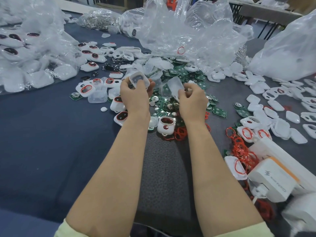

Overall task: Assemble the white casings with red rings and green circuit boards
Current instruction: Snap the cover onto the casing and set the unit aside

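Head view: the left hand [135, 95] grips a white casing [138, 81] by its edges, fingers curled round the far side and thumb on the near side, its open face turned up. The right hand [191, 100] pinches a pale translucent cover [174, 88], blurred, just beside the casing but not touching it.

Under and beyond both hands lies a heap of green circuit boards [181, 72], with small round metal discs among them. Loose red rings [241, 149] tangle to the right, near spare white shells [275, 115]. To the left sit casings already fitted with rings [86, 88]. Crumpled plastic bags [188, 31] crowd the back of the dark worktop [42, 134], and a white box [273, 178] with an orange stripe sits at the right edge.

The casing looks light, stiff and smooth, so it would probably slip if held by its flat faces; the rim is the safer hold. The rings seem soft and stretchy and likely to snag on one another, so each is best lifted singly. The boards are thin and rigid and are best taken by their edges.
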Demonstrator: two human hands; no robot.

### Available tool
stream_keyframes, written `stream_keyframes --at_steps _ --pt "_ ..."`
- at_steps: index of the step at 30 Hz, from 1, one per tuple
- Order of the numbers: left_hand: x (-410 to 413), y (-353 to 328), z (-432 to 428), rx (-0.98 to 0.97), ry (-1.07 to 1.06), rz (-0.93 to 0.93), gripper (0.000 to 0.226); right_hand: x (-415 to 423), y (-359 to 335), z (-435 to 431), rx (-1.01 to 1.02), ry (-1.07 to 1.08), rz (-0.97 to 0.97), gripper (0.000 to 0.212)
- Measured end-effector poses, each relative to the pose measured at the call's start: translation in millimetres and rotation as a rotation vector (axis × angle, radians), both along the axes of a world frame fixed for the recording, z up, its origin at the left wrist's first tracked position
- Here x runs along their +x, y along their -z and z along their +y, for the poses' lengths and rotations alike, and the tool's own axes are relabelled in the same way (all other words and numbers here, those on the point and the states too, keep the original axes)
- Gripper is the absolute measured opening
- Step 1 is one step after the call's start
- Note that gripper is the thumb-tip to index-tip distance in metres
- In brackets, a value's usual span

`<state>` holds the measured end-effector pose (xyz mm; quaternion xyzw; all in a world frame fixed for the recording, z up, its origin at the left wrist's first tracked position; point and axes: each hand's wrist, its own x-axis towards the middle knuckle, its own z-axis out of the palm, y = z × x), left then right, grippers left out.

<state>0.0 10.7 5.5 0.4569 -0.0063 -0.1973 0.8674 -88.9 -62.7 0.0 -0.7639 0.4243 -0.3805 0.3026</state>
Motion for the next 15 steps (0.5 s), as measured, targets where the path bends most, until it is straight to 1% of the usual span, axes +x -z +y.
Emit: stream_keyframes --at_steps 2,4,6,7,10,11,12,15 --pt "0.3 0.8 -0.8 0.009 0.011 0.001 0.02 -1.3 -3.3 -0.2 0.032 -0.007 -0.059 0.034" --pt "0.1 1.2 -1.8 0.019 0.017 0.006 0.021 -1.2 -5.5 0.6 -0.027 -0.041 -0.015 0.029" --pt "-0.2 1.3 -2.9 0.039 0.026 0.0 0.021 -1.3 -6.6 0.7 -0.115 -0.095 0.136 0.02" --pt "-0.5 1.5 -3.4 0.05 0.033 -0.012 0.021 -1.4 -7.2 0.6 -0.128 -0.14 0.23 0.018" --pt "-1.8 2.5 -3.6 0.057 0.065 -0.039 0.011 0.2 -7.5 1.7 -0.064 -0.269 0.507 0.028" --pt "-1.9 2.6 -3.4 0.053 0.076 -0.037 0.007 1.4 -6.7 1.9 -0.047 -0.284 0.563 0.031" --pt "-1.8 3.2 -3.5 0.05 0.084 -0.035 0.005 2.6 -6.0 1.9 -0.043 -0.284 0.585 0.031" --pt "-1.0 4.7 -3.9 0.088 0.106 -0.069 0.008 4.3 -6.5 2.3 -0.052 -0.259 0.571 0.024"
